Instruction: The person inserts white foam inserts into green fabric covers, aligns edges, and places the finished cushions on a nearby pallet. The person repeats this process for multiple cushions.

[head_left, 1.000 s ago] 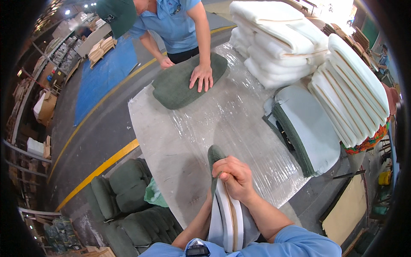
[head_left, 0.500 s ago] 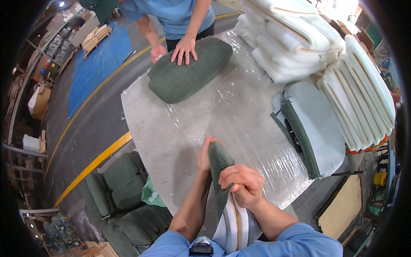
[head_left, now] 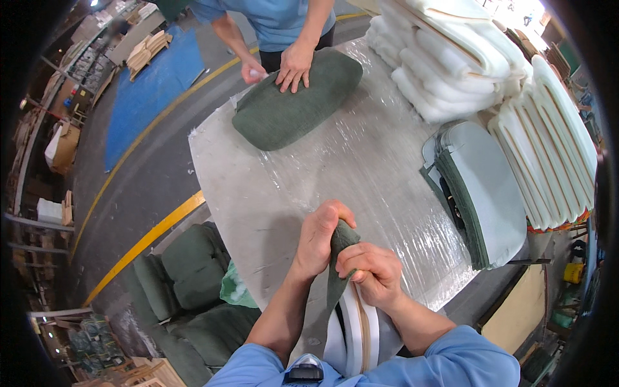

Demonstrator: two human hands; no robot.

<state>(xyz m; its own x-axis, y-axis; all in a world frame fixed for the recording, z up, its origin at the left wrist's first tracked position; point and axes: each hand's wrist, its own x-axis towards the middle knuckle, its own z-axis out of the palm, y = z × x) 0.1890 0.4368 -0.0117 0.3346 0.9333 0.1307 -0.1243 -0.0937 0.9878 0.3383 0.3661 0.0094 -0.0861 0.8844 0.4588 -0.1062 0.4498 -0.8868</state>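
A dark green fabric cover [head_left: 336, 284] is partly pulled over a layered cushion pad [head_left: 366, 335], white on the outside with a tan strip in its middle. This pad points up from my body, tilted toward the table. My left hand [head_left: 321, 238] is closed on the cover's far tip. Lower on the right, my right hand [head_left: 374, 274] clenches the cover's open edge beside the exposed pad. Across the table, a co-worker's hand [head_left: 294, 66] lies flat on a filled green cushion [head_left: 300, 106]; their other hand [head_left: 252, 69] pinches something white at its edge.
A film-covered table [head_left: 290, 187] lies before me. White wadding pads [head_left: 445, 58] are piled at the far right, beside a row of layered pads [head_left: 548, 148]. Grey-lined green covers [head_left: 487, 193] are stacked nearer. Green cushions [head_left: 193, 264] and a pale green bag [head_left: 237, 287] sit at the left.
My left hand has come over the cover's tip and bunched it, nearer my right hand. My right hand keeps its hold. The co-worker's cushion has tilted up a little, and the view has shifted slightly.
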